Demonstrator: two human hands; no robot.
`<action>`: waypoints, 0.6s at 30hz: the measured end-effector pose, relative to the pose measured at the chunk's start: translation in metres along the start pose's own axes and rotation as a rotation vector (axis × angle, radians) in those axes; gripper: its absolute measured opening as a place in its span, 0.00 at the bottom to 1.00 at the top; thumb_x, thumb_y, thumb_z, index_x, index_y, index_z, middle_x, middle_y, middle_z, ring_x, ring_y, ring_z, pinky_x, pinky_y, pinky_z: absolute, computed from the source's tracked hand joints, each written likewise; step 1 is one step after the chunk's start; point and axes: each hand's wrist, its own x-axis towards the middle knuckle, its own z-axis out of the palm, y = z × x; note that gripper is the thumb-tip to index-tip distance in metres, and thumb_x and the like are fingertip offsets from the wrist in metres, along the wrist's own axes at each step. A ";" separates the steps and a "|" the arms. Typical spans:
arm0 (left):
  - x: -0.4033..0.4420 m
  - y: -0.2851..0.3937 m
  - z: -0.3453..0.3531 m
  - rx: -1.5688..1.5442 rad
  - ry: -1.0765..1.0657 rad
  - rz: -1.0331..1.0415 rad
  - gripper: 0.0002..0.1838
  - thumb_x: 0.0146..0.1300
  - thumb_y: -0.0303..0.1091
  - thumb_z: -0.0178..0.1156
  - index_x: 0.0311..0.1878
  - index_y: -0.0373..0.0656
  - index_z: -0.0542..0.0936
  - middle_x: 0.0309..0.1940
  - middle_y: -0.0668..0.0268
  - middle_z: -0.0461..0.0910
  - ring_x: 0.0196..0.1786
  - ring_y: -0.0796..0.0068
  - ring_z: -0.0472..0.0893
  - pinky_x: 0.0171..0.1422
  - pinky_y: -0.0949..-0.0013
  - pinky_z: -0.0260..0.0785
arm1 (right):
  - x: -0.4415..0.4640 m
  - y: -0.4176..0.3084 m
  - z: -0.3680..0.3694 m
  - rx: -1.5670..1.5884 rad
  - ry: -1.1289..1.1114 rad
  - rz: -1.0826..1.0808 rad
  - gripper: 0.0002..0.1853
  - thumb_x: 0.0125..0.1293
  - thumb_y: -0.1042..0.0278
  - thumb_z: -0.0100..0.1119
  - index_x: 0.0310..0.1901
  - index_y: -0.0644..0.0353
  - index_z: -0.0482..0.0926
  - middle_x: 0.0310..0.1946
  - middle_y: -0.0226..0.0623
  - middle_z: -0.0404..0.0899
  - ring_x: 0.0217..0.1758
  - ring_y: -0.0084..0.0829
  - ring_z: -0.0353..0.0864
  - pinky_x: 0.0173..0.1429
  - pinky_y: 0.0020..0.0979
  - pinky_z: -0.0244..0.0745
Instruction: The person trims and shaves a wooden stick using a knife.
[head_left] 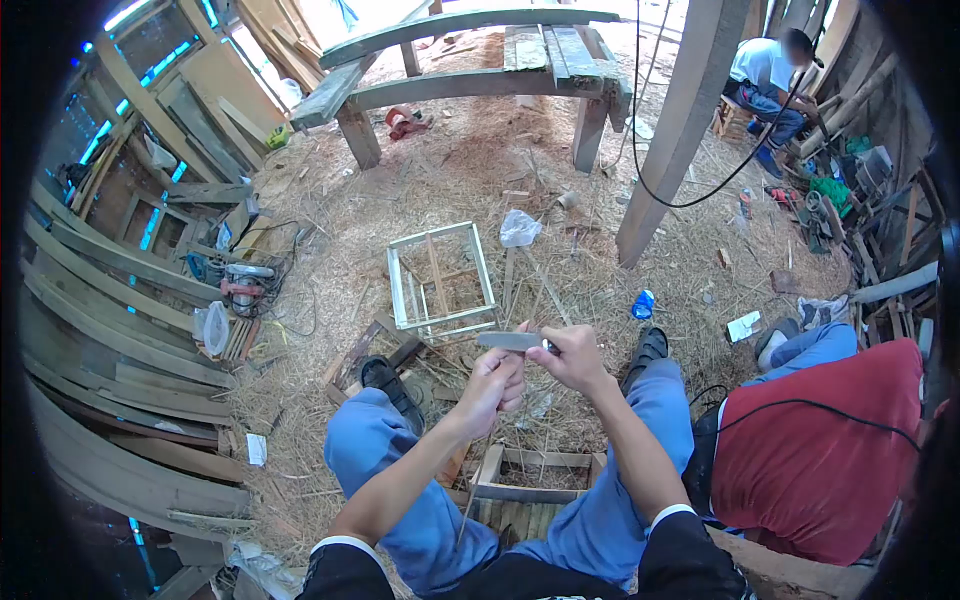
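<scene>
My right hand (570, 360) is closed round the handle of a knife (508, 341), whose broad blade points left across the top of my left hand (490, 385). The fingers of my left hand are curled together just under the blade, round a thin strip that hangs down between my knees; its upper end is hard to make out. Beyond my hands a small wooden frame (440, 282) lies on the straw-covered ground. Between my legs stands another low wooden frame (530, 492).
A person in a red shirt (820, 450) sits close on my right. Another person (775, 75) sits at the far right. A wooden bench (470, 88) and a post (685, 130) stand ahead. Planks (130, 330) and a power tool (245, 285) are on the left.
</scene>
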 end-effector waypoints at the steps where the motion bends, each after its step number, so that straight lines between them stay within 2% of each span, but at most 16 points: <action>1: 0.001 -0.002 -0.001 0.015 0.003 -0.001 0.27 0.79 0.38 0.48 0.78 0.60 0.60 0.22 0.80 0.53 0.19 0.89 0.53 0.21 0.79 0.44 | 0.000 -0.002 0.000 0.010 0.001 -0.021 0.24 0.61 0.43 0.68 0.24 0.58 0.78 0.13 0.43 0.72 0.18 0.44 0.78 0.24 0.41 0.69; 4: -0.001 -0.003 0.000 0.048 -0.008 -0.004 0.29 0.79 0.34 0.45 0.79 0.60 0.56 0.21 0.80 0.54 0.18 0.89 0.53 0.21 0.79 0.45 | 0.000 0.001 0.000 0.001 -0.034 -0.072 0.23 0.60 0.42 0.68 0.27 0.57 0.81 0.13 0.43 0.72 0.18 0.44 0.78 0.24 0.40 0.69; 8: -0.010 -0.004 0.003 0.010 0.012 -0.072 0.30 0.78 0.36 0.47 0.80 0.61 0.54 0.21 0.80 0.54 0.18 0.89 0.52 0.20 0.80 0.44 | 0.005 -0.002 -0.006 -0.041 -0.053 -0.152 0.23 0.59 0.41 0.68 0.29 0.57 0.83 0.14 0.42 0.73 0.18 0.43 0.78 0.24 0.40 0.69; 11: -0.017 -0.001 0.001 0.026 -0.016 -0.161 0.29 0.79 0.40 0.47 0.80 0.61 0.56 0.21 0.80 0.54 0.18 0.89 0.53 0.19 0.81 0.44 | -0.003 0.018 -0.002 -0.036 0.043 -0.027 0.24 0.60 0.41 0.68 0.27 0.57 0.83 0.14 0.42 0.74 0.17 0.41 0.77 0.25 0.39 0.69; 12: -0.026 0.001 0.007 0.069 -0.059 -0.200 0.28 0.79 0.41 0.47 0.79 0.61 0.57 0.21 0.80 0.54 0.18 0.89 0.53 0.19 0.81 0.44 | -0.003 0.026 -0.007 -0.009 0.129 0.204 0.23 0.62 0.42 0.66 0.28 0.58 0.84 0.14 0.41 0.75 0.17 0.39 0.77 0.25 0.38 0.69; 14: -0.038 -0.017 0.011 0.112 -0.189 -0.275 0.26 0.79 0.42 0.49 0.77 0.62 0.62 0.21 0.81 0.55 0.18 0.88 0.54 0.19 0.81 0.46 | 0.006 0.049 -0.039 -0.213 0.195 0.449 0.22 0.64 0.43 0.65 0.32 0.57 0.86 0.14 0.40 0.76 0.17 0.38 0.77 0.25 0.37 0.69; 17: -0.028 -0.022 0.009 0.003 -0.086 -0.180 0.27 0.77 0.40 0.52 0.77 0.59 0.62 0.22 0.81 0.56 0.18 0.87 0.54 0.18 0.81 0.46 | 0.006 0.074 -0.041 -0.001 0.460 0.480 0.23 0.65 0.42 0.65 0.30 0.58 0.85 0.14 0.39 0.76 0.17 0.38 0.77 0.25 0.37 0.69; 18: -0.021 -0.013 0.001 -0.010 -0.016 -0.081 0.27 0.77 0.40 0.52 0.77 0.59 0.62 0.22 0.81 0.56 0.18 0.88 0.54 0.18 0.81 0.46 | 0.006 0.066 -0.039 -0.024 0.380 0.436 0.24 0.64 0.42 0.65 0.29 0.59 0.84 0.14 0.40 0.76 0.17 0.38 0.77 0.25 0.37 0.69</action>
